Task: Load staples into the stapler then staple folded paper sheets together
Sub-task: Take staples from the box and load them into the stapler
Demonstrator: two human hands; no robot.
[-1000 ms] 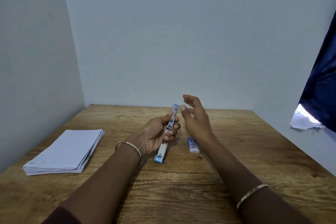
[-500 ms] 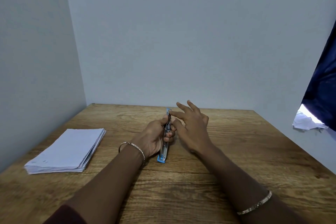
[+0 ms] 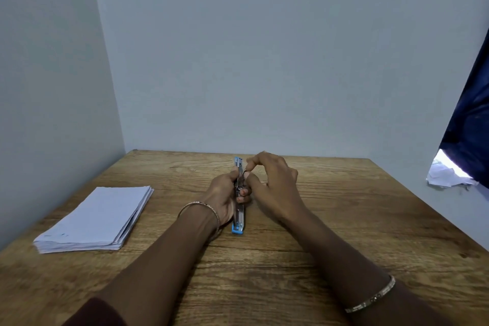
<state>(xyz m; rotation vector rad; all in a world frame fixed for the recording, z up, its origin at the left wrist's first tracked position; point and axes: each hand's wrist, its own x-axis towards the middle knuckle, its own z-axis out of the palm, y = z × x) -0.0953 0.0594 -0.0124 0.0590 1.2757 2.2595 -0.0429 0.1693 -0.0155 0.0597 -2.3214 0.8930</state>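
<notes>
From the head camera, the only view I have, I note the left hand (image 3: 225,196) closed around the middle of the stapler (image 3: 239,209), which is opened out long and lies lengthways away from the person, its near blue end low over the table (image 3: 344,219) and its far end raised. I judge this grip is meant to steady the open channel so staples can go in. The right hand (image 3: 275,182) sits just beside it, thumb and forefinger pinched together at the stapler's upper part; whether they grip a strip of staples I cannot tell, as anything there is too small to make out. The stack of paper (image 3: 98,219) lies well apart on the left of the table, untouched, evidently waiting for the stapling. I judge the loading step is in hand and not yet finished.
</notes>
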